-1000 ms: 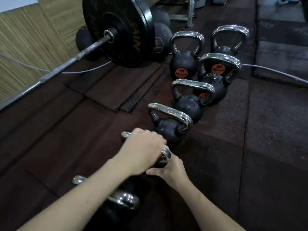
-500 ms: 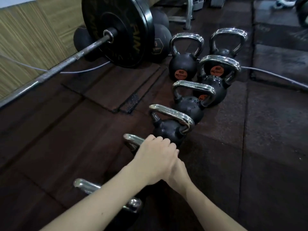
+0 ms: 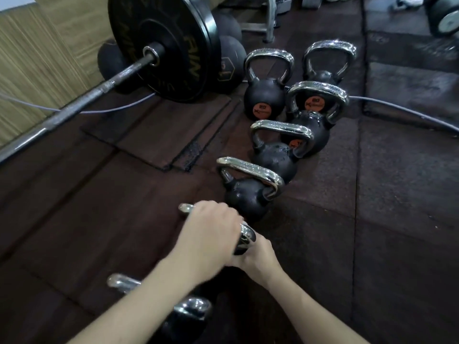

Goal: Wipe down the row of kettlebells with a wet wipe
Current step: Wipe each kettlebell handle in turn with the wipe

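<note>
A row of black kettlebells with chrome handles runs away from me across the dark rubber floor. My left hand (image 3: 208, 234) grips the handle of the second-nearest kettlebell (image 3: 246, 236), covering most of it. My right hand (image 3: 258, 256) sits just below and to the right, against the same kettlebell; its fingers are hidden under my left hand. No wet wipe shows. The nearest kettlebell (image 3: 191, 306) lies partly under my left forearm. Beyond my hands stand a third kettlebell (image 3: 244, 197), a fourth kettlebell (image 3: 273, 157) and a larger kettlebell (image 3: 308, 130).
Two more kettlebells (image 3: 264, 95) stand at the back. A loaded barbell (image 3: 74, 110) with a big black plate (image 3: 164, 45) lies to the left, with medicine balls (image 3: 231, 60) behind. A grey cable (image 3: 397, 110) crosses the floor on the right. A loose mat piece (image 3: 159, 130) lies left of the row.
My left hand slid right along the handle half a second ago, then back left, uncovering the handle's right bend. My right hand stayed against the same kettlebell.
</note>
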